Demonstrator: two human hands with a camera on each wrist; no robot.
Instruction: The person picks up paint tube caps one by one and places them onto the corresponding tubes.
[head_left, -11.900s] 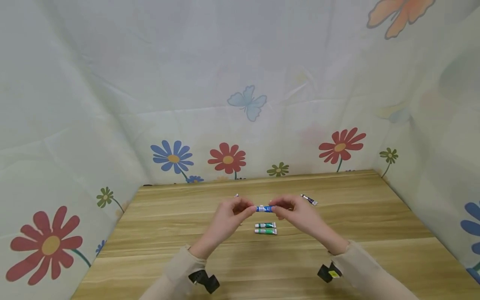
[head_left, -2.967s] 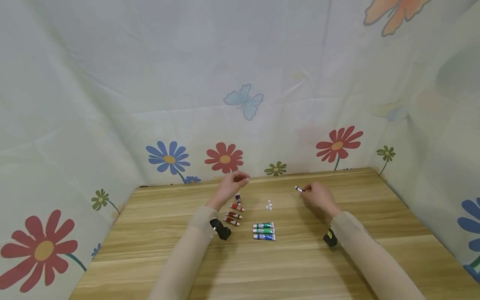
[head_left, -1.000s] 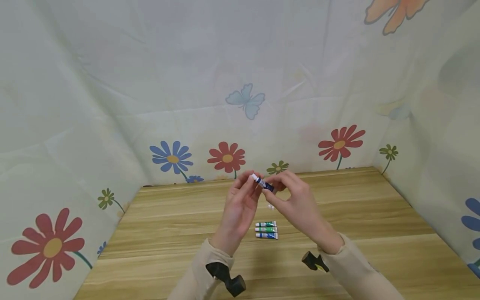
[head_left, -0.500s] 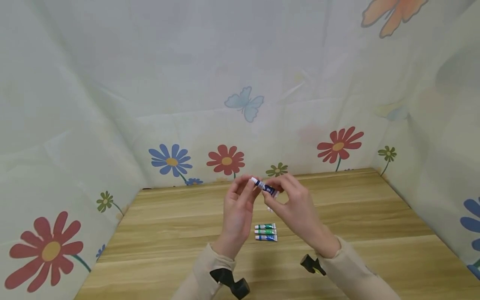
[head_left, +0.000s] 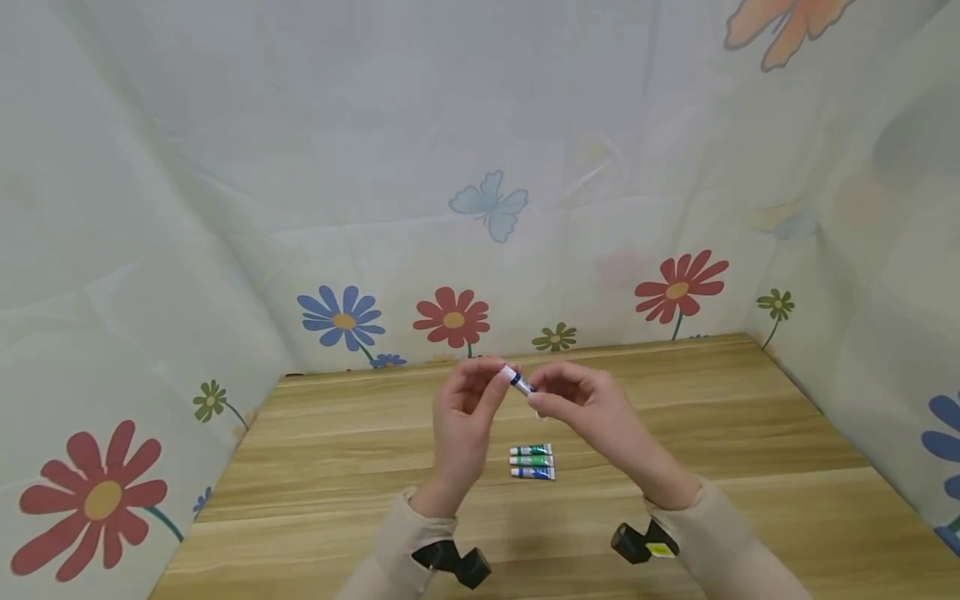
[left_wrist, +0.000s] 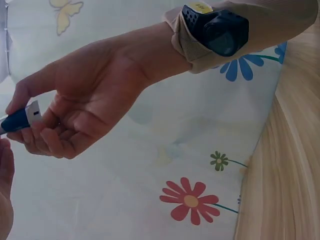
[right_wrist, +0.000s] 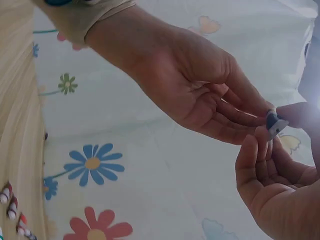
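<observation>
Over the desk (head_left: 352, 454), the left hand (head_left: 463, 427) pinched the cap (head_left: 509, 373), the right hand (head_left: 600, 408) the tube (head_left: 522, 385), cap-working that seemingly called for a twist next.

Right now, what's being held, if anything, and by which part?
A dark blue tube: the left hand pinches its white-capped end, the right hand near the crimped end.

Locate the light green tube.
In the head view, low, just right of centre, the light green tube lies between the dark green tube and the blue tube.
</observation>
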